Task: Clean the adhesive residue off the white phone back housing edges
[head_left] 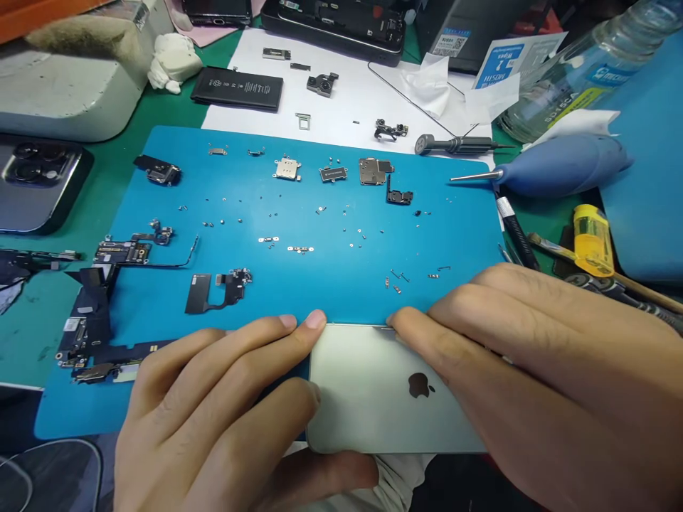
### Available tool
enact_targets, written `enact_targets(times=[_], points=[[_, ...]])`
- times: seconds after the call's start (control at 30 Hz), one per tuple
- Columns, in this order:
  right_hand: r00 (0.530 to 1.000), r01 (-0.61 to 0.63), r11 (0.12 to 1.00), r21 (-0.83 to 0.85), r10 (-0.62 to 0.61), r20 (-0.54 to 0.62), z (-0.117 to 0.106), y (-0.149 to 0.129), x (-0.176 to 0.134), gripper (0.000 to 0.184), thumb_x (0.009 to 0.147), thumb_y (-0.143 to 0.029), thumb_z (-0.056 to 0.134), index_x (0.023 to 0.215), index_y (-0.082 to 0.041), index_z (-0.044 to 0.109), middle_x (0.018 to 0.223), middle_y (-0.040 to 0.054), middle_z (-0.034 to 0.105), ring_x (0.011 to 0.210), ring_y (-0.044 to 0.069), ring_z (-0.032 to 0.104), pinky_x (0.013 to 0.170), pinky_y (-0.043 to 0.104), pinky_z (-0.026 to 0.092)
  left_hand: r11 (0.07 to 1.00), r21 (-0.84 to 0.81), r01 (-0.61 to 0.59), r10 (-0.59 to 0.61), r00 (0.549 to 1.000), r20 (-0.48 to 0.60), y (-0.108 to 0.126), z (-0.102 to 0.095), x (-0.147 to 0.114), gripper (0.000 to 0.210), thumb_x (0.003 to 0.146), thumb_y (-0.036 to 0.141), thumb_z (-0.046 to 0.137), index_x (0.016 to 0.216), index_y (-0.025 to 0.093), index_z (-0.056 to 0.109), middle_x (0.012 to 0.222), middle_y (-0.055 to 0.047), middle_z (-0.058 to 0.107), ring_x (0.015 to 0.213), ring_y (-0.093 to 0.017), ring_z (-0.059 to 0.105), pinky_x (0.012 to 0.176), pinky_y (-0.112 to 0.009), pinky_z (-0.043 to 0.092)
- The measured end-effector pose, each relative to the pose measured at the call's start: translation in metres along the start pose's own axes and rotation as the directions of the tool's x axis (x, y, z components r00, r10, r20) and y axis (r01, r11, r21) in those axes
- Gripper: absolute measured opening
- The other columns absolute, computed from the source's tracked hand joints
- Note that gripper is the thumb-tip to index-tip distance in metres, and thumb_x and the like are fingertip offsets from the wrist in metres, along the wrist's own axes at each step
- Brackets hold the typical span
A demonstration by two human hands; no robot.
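Observation:
A pale phone back housing (368,391) with a dark apple logo lies back side up at the front edge of the blue mat. My left hand (224,412) grips its left end, fingertips at the upper corner and thumb below the lower edge. Bent over the right part is my right hand (533,370), its fingertips pressed at the upper long edge. Whether a small part sits under those right fingertips is hidden. Just beyond the housing, tiny screws and brackets (398,289) lie on the mat. A flex cable with a flat black pad (198,293) rests left of them.
Small phone parts cover the blue mat (320,284). Behind it, white paper (341,92) bears a battery (237,89) and a camera module (321,84). A screwdriver (459,145), a blue air blower (565,165) and a yellow-capped bottle (593,240) stand or lie at right. A phone (40,181) is at left.

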State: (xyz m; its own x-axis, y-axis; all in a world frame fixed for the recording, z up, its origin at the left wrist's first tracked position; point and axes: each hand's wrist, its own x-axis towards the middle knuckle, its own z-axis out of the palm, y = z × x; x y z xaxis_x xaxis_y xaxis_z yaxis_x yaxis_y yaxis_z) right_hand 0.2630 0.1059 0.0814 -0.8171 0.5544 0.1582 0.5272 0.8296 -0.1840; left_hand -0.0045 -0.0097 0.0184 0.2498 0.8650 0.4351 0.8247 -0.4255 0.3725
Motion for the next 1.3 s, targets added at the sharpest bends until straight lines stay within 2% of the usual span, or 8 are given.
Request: enact_targets(times=[0.2,0.27,0.37,0.67,0.83,0.97,1.17,1.3], points=[[0.999,0.045,0.999,0.008,-0.045,0.02,-0.002,0.005,0.002,0.033,0.127,-0.026,0.047,0.119,-0.017,0.077,0.091,-0.0006,0.056,0.084,0.016,0.048,0.073,0.037,0.033,0.999,-0.006,-0.052,0.052,0.997,0.063,-0.005,-0.006,0.005,0.018,0.109,0.027,0.081,0.123,0.028,0.07,0.159,-0.003,0.08,0.163,-0.012,0.06,0.123,-0.037,0.048],[0.998,0.067,0.998,0.02,-0.067,0.014,-0.002,0.005,0.0,0.029,0.127,-0.027,0.049,0.124,-0.017,0.077,0.093,-0.0005,0.058,0.085,0.016,0.049,0.074,0.036,0.034,0.998,0.003,-0.062,0.062,0.996,0.061,-0.004,-0.005,0.008,0.015,0.112,0.034,0.08,0.12,0.027,0.069,0.149,-0.008,0.085,0.161,-0.013,0.061,0.118,-0.039,0.048],[0.996,0.08,0.995,0.053,-0.081,0.022,-0.002,0.004,0.0,0.025,0.125,-0.022,0.052,0.122,-0.017,0.076,0.096,-0.0005,0.06,0.086,0.016,0.049,0.075,0.037,0.035,0.998,0.02,-0.053,0.052,0.998,0.036,0.0,-0.005,0.012,0.03,0.114,0.054,0.079,0.115,0.025,0.069,0.136,-0.013,0.09,0.152,-0.015,0.066,0.111,-0.04,0.048],[0.997,0.077,0.995,0.065,-0.076,-0.012,0.005,0.001,0.011,0.029,0.127,-0.026,0.048,0.12,-0.016,0.074,0.094,-0.0003,0.056,0.085,0.017,0.046,0.074,0.039,0.031,0.999,0.037,0.023,-0.022,0.999,-0.026,0.007,-0.001,0.016,0.039,0.115,0.065,0.073,0.105,0.028,0.067,0.128,-0.008,0.092,0.139,-0.018,0.073,0.106,-0.04,0.05],[0.999,0.053,0.995,0.086,-0.053,-0.002,0.006,-0.008,0.021,0.027,0.119,-0.015,0.05,0.109,-0.018,0.075,0.091,-0.0002,0.056,0.082,0.019,0.044,0.074,0.041,0.029,0.999,0.037,0.035,-0.033,0.998,-0.045,0.009,0.0,0.021,0.04,0.115,0.066,0.072,0.102,0.028,0.067,0.127,-0.006,0.093,0.132,-0.017,0.078,0.107,-0.037,0.051],[0.996,0.082,0.994,0.066,-0.08,-0.031,0.008,-0.014,0.033,0.033,0.101,-0.001,0.048,0.088,-0.021,0.07,0.083,0.0005,0.047,0.076,0.023,0.036,0.071,0.044,0.023,0.998,0.019,0.065,-0.063,0.995,-0.08,0.01,0.002,0.024,0.043,0.114,0.066,0.073,0.099,0.027,0.066,0.12,-0.005,0.093,0.124,-0.016,0.082,0.107,-0.034,0.052],[0.992,0.126,0.989,0.072,-0.127,0.006,0.006,-0.008,0.033,0.031,0.09,0.001,0.051,0.095,-0.022,0.071,0.089,0.0016,0.051,0.081,0.024,0.041,0.076,0.045,0.029,0.998,0.029,0.058,-0.055,0.993,-0.102,0.009,0.001,0.023,0.044,0.115,0.067,0.072,0.103,0.024,0.07,0.118,-0.005,0.093,0.119,-0.016,0.082,0.103,-0.034,0.052],[0.988,0.155,0.988,0.026,-0.155,0.017,0.006,-0.005,0.03,0.027,0.092,-0.001,0.055,0.101,-0.022,0.07,0.092,0.002,0.052,0.085,0.025,0.043,0.079,0.046,0.032,0.998,0.03,0.05,-0.047,0.995,-0.09,0.009,-0.001,0.021,0.043,0.114,0.065,0.074,0.107,0.023,0.071,0.118,-0.005,0.093,0.119,-0.016,0.082,0.102,-0.035,0.052]])
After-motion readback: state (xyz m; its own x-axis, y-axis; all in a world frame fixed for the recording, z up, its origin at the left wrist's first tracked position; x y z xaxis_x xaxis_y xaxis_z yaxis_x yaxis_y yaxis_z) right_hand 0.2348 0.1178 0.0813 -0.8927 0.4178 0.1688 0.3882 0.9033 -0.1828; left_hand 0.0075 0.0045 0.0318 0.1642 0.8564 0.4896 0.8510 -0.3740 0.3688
